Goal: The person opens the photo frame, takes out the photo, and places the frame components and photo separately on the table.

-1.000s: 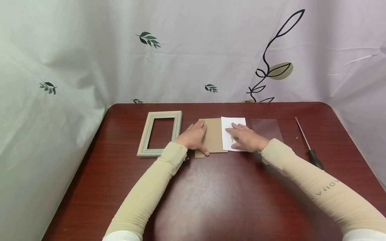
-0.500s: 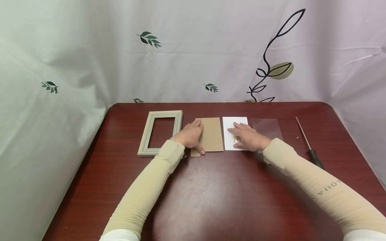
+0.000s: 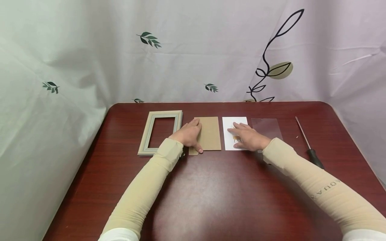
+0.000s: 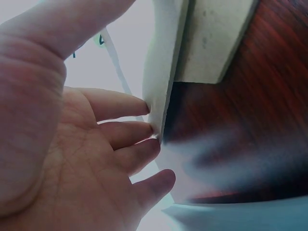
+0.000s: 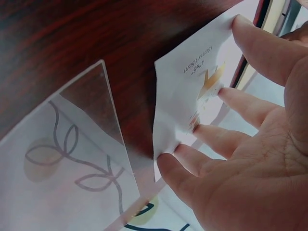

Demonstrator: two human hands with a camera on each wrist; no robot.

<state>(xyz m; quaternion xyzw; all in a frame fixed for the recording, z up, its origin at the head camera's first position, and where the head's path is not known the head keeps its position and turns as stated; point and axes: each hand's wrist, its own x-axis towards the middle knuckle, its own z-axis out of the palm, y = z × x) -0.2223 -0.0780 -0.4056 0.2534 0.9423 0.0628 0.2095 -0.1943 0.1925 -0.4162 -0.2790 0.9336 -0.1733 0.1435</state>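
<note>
My left hand (image 3: 188, 134) lies on the left part of a brown backing board (image 3: 211, 134), its fingers and thumb spread. In the left wrist view, the fingertips (image 4: 153, 129) touch the board, and a narrower board piece (image 4: 211, 48) juts out under it. A white paper insert (image 3: 227, 143) with a small yellow picture lies just right of the board. On it rests my right hand (image 3: 250, 138), fingers spread. In the right wrist view, printed size text shows on the insert (image 5: 175, 89), and the fingertips (image 5: 166, 161) press on its surface.
Left of the board lies a cream picture frame (image 3: 144, 132). Right of the insert is a clear sheet (image 3: 266, 127), partly behind my right wrist. A screwdriver (image 3: 313, 157) with a black handle lies further right. A patterned curtain (image 3: 181, 60) hangs behind the dark red table (image 3: 205, 194).
My left hand has slid the backing board left, opening a gap between it and the insert. The insert has shifted slightly right under my right hand, then stayed put.
</note>
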